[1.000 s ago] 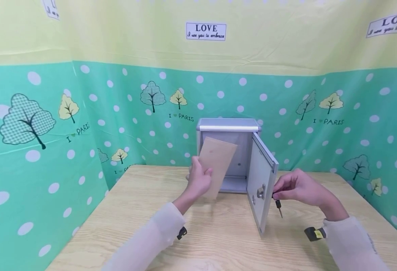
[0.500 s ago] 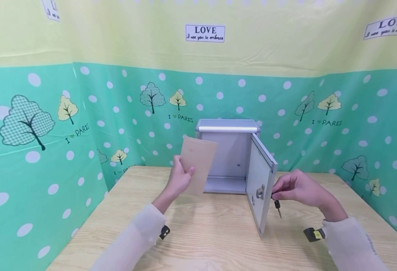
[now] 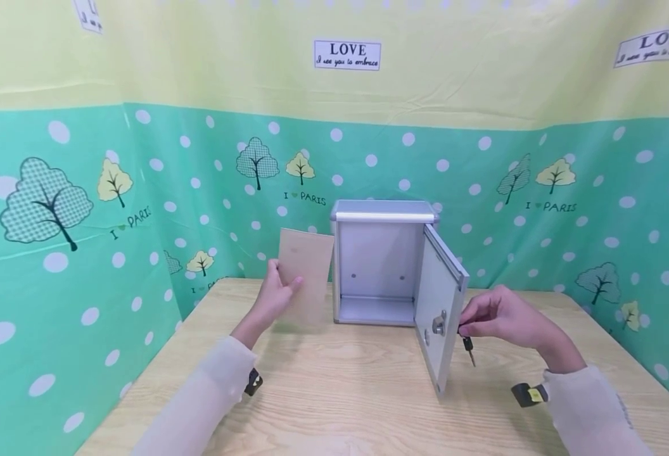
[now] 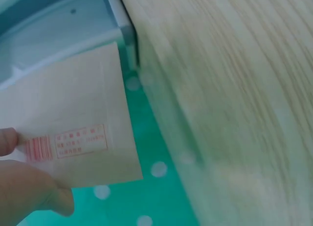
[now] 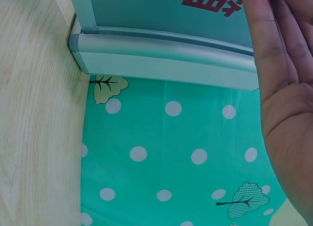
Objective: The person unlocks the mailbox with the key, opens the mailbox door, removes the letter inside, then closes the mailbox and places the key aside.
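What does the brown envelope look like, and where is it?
The brown envelope is a plain tan paper rectangle, flat and uncreased, held upright in the air just left of the open grey metal box, apart from it. The left hand pinches its lower left edge, thumb in front. The left wrist view shows a small red printed label and barcode stripes near the thumb; the print is too small to read.

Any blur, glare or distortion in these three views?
Head view: even soft light, faint shadows under the open metal box, wide-angle bending at the edges. Left wrist view: table smeared by blur, the envelope in the left hand fairly sharp. Right wrist view: right hand close and soft, no glare.
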Motion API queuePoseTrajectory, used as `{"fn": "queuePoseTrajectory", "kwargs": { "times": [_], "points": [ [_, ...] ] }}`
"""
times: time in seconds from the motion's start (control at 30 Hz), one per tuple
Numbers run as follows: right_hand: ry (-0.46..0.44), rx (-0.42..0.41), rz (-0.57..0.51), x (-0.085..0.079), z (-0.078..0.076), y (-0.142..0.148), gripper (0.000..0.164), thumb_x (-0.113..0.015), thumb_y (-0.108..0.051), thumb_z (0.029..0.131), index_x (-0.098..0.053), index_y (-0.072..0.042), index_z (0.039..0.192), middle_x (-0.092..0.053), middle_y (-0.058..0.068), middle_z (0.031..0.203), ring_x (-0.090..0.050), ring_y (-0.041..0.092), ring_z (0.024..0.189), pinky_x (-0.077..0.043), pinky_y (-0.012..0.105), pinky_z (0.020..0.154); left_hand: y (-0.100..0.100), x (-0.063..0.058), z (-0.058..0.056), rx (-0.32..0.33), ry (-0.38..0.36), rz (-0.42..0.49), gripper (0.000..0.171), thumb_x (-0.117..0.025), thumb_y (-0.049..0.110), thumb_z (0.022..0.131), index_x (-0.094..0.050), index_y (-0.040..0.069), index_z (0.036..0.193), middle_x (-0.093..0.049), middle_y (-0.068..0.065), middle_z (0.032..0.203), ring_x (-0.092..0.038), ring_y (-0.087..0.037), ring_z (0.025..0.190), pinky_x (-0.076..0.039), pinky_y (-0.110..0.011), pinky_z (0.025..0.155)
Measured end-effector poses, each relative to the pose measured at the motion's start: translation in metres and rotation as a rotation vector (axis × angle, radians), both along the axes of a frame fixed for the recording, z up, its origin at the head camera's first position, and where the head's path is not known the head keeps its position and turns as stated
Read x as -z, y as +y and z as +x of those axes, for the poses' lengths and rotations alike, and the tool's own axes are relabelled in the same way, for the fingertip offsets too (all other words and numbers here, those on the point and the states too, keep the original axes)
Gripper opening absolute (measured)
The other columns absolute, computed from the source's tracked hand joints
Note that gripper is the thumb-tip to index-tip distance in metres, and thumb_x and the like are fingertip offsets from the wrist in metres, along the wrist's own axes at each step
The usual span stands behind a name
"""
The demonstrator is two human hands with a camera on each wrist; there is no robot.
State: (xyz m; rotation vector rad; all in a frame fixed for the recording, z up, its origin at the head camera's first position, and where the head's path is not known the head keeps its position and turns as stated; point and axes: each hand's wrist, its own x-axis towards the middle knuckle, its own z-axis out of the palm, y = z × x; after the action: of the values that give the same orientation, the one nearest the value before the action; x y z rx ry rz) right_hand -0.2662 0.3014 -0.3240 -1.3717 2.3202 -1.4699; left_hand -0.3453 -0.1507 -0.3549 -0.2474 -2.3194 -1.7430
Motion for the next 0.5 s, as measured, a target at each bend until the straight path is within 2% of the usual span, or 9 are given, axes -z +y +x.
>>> {"fn": "queuePoseTrajectory", "kwargs": {
  "times": [0.27,0.5],
  "points": [
    [0.005,-0.003,0.001,0.002,0.000,0.001,0.016,-0.066,0.007,0.083,-0.070,-0.001,0.097,-0.071,0.014,0.091,-0.068,0.023,0.074,-0.059,0.036,0.063,-0.013,0.008,-0.016,-0.009,-0.051,0.020,0.050,-0.058,0.014,0.094,-0.024,0.007,0.131,-0.040,-0.018,0.132,-0.043,-0.033,0.123,-0.039,-0.049,0.103],
    [0.002,0.026,0.020,0.001,0.000,0.000,0.015,-0.067,0.004,0.084,-0.070,-0.003,0.096,-0.071,0.012,0.091,-0.067,0.024,0.073,-0.059,0.036,0.064,-0.013,0.012,-0.024,-0.046,-0.146,0.016,0.052,-0.056,0.012,0.094,-0.022,0.007,0.133,-0.039,-0.018,0.129,-0.043,-0.033,0.120,-0.040,-0.047,0.101]
  ]
}}
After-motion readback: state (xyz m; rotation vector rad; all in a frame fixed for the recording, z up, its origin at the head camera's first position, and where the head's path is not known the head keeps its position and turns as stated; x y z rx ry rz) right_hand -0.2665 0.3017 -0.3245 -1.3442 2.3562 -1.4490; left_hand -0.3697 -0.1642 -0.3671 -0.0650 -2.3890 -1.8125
